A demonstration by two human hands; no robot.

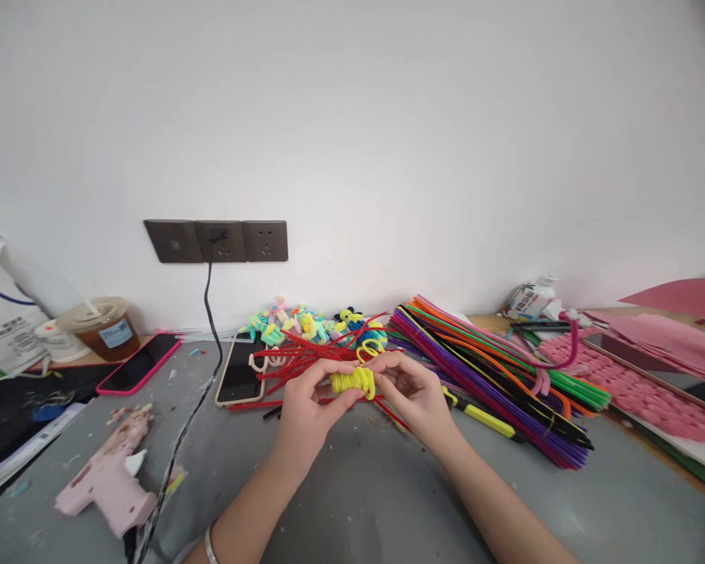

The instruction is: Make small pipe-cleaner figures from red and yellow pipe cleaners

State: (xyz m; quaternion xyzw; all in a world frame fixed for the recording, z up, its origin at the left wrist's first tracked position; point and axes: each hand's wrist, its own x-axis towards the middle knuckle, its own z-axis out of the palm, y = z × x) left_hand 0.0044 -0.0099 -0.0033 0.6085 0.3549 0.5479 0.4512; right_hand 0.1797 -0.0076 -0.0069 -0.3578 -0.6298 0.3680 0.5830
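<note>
A coiled yellow pipe cleaner figure (pixel 350 381) is held between my two hands over the middle of the table. My left hand (pixel 309 403) pinches its coiled body from the left with thumb and fingers. On the other side, my right hand (pixel 411 395) has its fingertips pressed together at the figure's right end. Yellow loops (pixel 369 349) stand up just behind the fingers. Beyond the hands lie loose red pipe cleaners (pixel 294 352) and several small finished pipe cleaner figures (pixel 311 325).
A pink glue gun (pixel 109 478) with its cord (pixel 179 446) lies at left, near a pink-cased phone (pixel 139 364) and a drink cup (pixel 109 329). Another phone (pixel 240 372) sits behind my left hand. At right are bundled coloured pipe cleaners (pixel 487 376), a yellow cutter (pixel 485 419) and a pink keyboard (pixel 652 392).
</note>
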